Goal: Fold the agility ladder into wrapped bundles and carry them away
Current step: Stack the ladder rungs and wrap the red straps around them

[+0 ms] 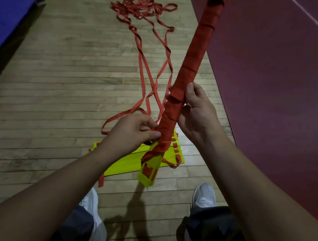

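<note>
While both hands work at chest height, a long wrapped bundle (189, 70) slants up from lower centre to the top edge, its far end running out of frame. It's yellow rungs stacked w/ red strap wound round them in a spiral; the yellow only shows at the bottom end, approx where strap tabs poke through slots. Right hand (195, 108) is closed round the bundle's mid-lower part, thumb on the near face, fingers curled behind. Left hand (135, 132) sits just below it, thumb & fingertips pinching the red strap against the bundle; looks like a wrap edge, but the grip detail is hard to read. 2 loose red straps (153, 79) trail from the bundle area across the wood floor (55, 78) to a tangled pile (142, 9) far off near the top. Flat yellow rungs (126, 161) lie on the floor right under the bundle, in front of 2 white shoes (204, 194). Maroon mat (276, 89) covers the floor at right, blue mat (11, 7) at top left.
</note>
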Demonstrator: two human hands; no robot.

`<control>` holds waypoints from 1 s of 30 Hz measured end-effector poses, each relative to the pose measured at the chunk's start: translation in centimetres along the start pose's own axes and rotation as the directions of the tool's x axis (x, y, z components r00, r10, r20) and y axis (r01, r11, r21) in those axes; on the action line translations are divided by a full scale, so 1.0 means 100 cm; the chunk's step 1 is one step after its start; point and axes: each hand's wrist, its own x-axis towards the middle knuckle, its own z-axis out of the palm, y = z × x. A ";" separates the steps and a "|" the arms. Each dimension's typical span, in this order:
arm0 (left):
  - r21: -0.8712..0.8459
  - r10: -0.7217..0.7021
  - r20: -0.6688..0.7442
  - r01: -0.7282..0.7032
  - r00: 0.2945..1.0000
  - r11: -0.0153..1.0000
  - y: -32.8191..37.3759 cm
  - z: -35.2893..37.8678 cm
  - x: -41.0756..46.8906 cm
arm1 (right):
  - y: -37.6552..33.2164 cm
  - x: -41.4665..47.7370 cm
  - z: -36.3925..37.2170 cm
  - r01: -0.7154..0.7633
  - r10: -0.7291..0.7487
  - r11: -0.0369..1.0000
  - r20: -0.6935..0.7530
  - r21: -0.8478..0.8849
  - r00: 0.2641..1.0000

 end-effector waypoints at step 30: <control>-0.247 -0.035 0.116 0.063 0.993 0.967 -0.028 0.114 0.080 | 0.010 -0.009 -0.136 -0.121 -0.058 0.760 -0.251 -0.638 0.966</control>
